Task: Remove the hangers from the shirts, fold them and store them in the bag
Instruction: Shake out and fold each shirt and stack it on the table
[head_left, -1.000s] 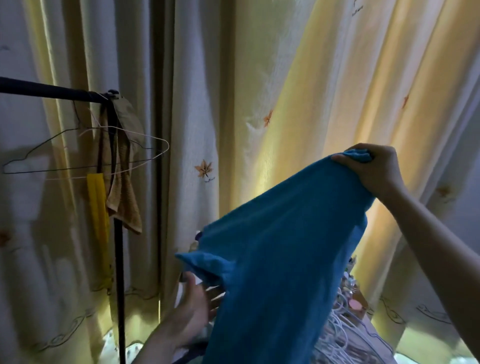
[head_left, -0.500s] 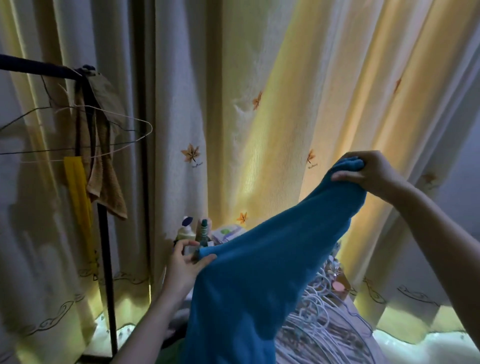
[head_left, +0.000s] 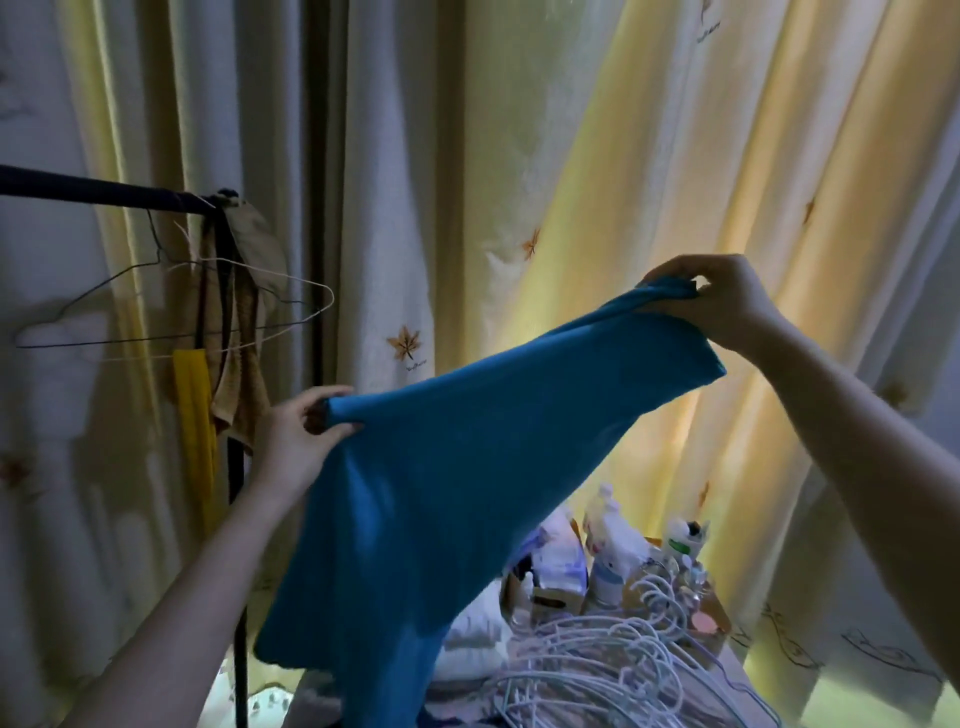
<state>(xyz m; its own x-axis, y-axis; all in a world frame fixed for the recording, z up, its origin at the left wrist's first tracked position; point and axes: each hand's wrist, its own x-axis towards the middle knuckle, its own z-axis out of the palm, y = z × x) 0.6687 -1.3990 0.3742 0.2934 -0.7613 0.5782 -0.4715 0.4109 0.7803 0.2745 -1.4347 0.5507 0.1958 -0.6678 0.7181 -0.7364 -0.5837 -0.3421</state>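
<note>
- The blue shirt (head_left: 467, 467) was off its hanger and hung in the air in front of the person, stretched on a slant between the 2 hands, with its lower part drooping loose.
- The left hand (head_left: 296, 431) pinched a bunched edge of the shirt at the low end, fingers and thumb curled round the cloth.
- The right hand (head_left: 727, 301) held the other end higher up, also pinching a small gather of fabric between thumb and fingertips.
- No fold showed in the cloth, so the folding step looked only just started.
- Below the shirt lay a tangled pile of white hangers (head_left: 613, 660), with several bottles (head_left: 613, 545) standing just behind it.
- Risk 1: the hanging hem was close above the pile, and lowering the shirt there could catch it on a hook.
- Risk 2: both grips took little cloth, so a sharp shake to flatten the shirt could pull an end free.
- Risk 3: a wide swing of the fabric could tip the bottles.
- To the left, a dark rail (head_left: 93, 189) carried bare wire hangers (head_left: 171, 322), a brown cloth (head_left: 239, 374) and a yellow cloth (head_left: 195, 410).
- A pale curtain (head_left: 467, 156) filled the background.
- The bag was not in view, so where the folded shirt would go could not be told.
</note>
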